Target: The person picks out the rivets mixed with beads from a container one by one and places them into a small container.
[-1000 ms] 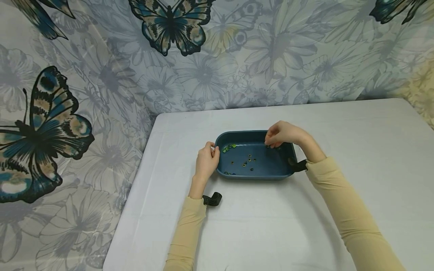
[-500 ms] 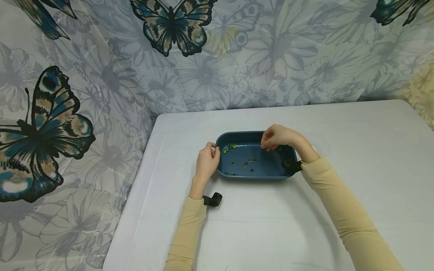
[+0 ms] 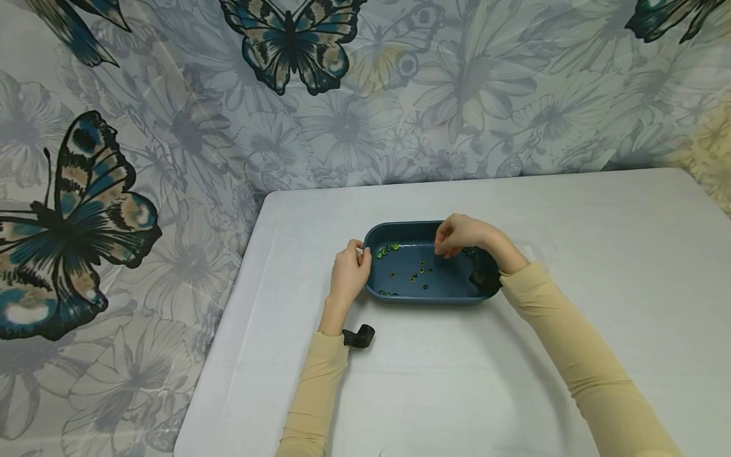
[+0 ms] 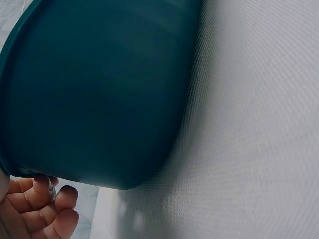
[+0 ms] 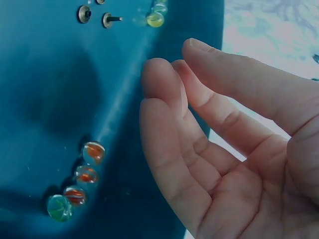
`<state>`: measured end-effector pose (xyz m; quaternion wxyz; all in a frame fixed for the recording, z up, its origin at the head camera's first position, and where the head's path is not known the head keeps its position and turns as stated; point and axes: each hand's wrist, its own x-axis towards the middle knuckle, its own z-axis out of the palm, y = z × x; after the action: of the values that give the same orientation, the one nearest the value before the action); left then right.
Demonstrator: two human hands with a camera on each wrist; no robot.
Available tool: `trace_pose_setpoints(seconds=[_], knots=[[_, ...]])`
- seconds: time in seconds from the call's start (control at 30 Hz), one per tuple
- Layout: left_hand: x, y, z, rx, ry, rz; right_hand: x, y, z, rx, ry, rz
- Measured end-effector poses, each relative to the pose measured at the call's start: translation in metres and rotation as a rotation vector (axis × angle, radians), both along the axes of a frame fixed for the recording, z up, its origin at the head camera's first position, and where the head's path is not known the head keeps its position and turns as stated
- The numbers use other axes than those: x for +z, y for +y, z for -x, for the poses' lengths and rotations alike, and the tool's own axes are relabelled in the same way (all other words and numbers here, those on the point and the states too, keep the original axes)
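While the head view obscures them, the right wrist's shows three orange-swirled marbles, one green marble; right hand: thumb and fingers loosely parted, empty; left hand: gripping one tray.

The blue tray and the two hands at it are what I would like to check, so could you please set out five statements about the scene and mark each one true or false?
1. The person's left hand grips one end of the blue tray. True.
2. Both hands are outside the tray, away from its contents. False: the right hand is over the tray.
3. Three orange-swirled marbles lie in a row with a green marble at one end. True.
4. Every small item in the tray is a marble. False: metal studs lie in it too.
5. The tray stands on a white-covered table. True.
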<state>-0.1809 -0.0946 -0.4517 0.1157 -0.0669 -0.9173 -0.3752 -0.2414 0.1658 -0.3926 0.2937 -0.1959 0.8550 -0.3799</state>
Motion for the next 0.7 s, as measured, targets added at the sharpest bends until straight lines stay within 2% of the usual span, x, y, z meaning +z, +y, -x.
trace_pose_setpoints(seconds=[0.7], knots=[[-0.001,0.000,0.001,-0.002,-0.004,0.001,-0.015,-0.010,0.007,0.084,-0.035,-0.042]])
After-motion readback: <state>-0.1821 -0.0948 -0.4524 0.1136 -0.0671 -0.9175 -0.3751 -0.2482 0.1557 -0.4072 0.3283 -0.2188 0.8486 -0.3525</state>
